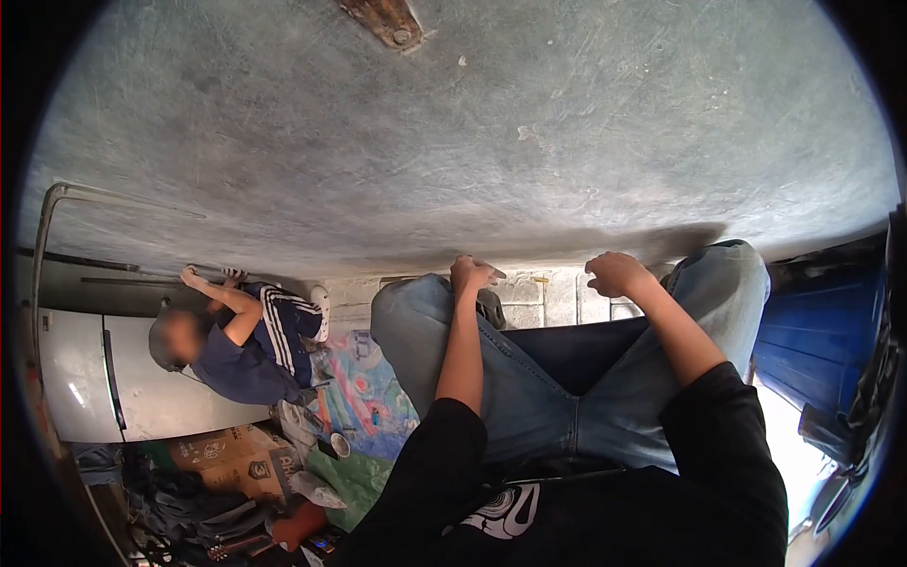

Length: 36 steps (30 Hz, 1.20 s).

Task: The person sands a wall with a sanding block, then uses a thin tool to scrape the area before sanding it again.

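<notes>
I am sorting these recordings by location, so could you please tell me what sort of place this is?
Probably a cluttered room in a home, perhaps part storage: there is what looks like a white refrigerator, printed cardboard and a colourful sheet.

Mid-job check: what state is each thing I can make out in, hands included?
Left hand: partly curled; can't tell if it grips anything.
Right hand: curled; contents hidden.
Grey surface: scuffed, marked.
Metal bracket: rusty.
Refrigerator: looks shut.
Patterned sheet: spread out, wrinkled.
Co-worker: low down, arm raised toward grey surface.
</notes>
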{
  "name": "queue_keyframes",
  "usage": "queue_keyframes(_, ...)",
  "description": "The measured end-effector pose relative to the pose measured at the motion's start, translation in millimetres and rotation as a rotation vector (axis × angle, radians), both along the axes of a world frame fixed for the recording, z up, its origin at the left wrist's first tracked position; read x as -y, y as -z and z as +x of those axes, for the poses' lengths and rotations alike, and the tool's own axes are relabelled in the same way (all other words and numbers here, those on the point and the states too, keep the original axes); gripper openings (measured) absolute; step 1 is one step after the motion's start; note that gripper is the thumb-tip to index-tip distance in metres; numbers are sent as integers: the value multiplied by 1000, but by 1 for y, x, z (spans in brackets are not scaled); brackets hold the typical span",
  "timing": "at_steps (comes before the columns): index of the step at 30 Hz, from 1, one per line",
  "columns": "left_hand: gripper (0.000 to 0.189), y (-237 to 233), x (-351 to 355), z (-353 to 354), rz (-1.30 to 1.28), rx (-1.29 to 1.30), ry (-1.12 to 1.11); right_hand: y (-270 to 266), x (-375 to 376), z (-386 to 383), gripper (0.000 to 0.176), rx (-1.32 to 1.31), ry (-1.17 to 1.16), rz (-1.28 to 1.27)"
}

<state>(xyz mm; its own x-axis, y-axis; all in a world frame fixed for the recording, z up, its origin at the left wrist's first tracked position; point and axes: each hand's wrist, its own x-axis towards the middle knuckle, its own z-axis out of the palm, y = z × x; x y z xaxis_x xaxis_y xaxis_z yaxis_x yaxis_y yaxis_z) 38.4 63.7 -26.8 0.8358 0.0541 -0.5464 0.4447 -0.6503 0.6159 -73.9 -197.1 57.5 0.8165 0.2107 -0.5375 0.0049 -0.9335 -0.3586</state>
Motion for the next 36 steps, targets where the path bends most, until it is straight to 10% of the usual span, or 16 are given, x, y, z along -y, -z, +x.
queue_keyframes(5, 18, -1, 2, -3, -111, 18, 120, 3, 2, -3, 28, 21, 18, 2)
queue_keyframes(8, 20, -4, 10, -4, -63, 535, 611, 8, 2, -4, 21, 118, 24, 25)
queue_keyframes(17, 18, -20, 17, -15, -347, 128, 452, -1, 3, -3, 27, 27, 23, -6)
queue_keyframes(19, 16, -27, 13, -16, -315, -281, 133, -2, 3, -3, 25, 24, 25, -4)
queue_keyframes(36, 30, -39, 28, -19, -741, -212, -50, -16, -6, -7, 19, 122, 25, 30)
